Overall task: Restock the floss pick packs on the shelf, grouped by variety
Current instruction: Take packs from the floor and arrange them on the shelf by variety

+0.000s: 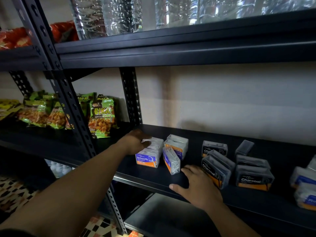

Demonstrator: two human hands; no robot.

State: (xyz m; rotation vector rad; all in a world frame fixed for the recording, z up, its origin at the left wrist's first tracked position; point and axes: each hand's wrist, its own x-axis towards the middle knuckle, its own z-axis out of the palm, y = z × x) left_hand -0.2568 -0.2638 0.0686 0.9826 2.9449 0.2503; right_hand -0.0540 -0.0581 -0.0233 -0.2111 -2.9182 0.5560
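On the middle shelf (193, 134) of a black metal rack, seen from the head camera, the floss pick packs lie in loose clusters by kind. The Smooth packs (148, 158) are bunched together at the left with a purple-and-orange label facing out, likely so the kind reads at a glance. The left hand (135, 142) reaches in over the top of that bunch, fingers laid across the upper pack; whether they pinch it or only press it I cannot tell, since the pack hides the tips. Just beside it, a tilted pack (171, 162) leans on its edge and looks unsettled; another clear pack (177, 145) sits behind it. The right hand (196, 185) rests flat and spread on the shelf's front edge, holding nothing, next to the nearest of the Charcoal packs (253, 178); it is probably a brace. The clear boxes show white picks through their walls; the smoky grey Charcoal boxes hide theirs. More blue-labelled packs (303, 183) sit at the far right, apart; snack bags (102, 115) fill the neighbouring bay.
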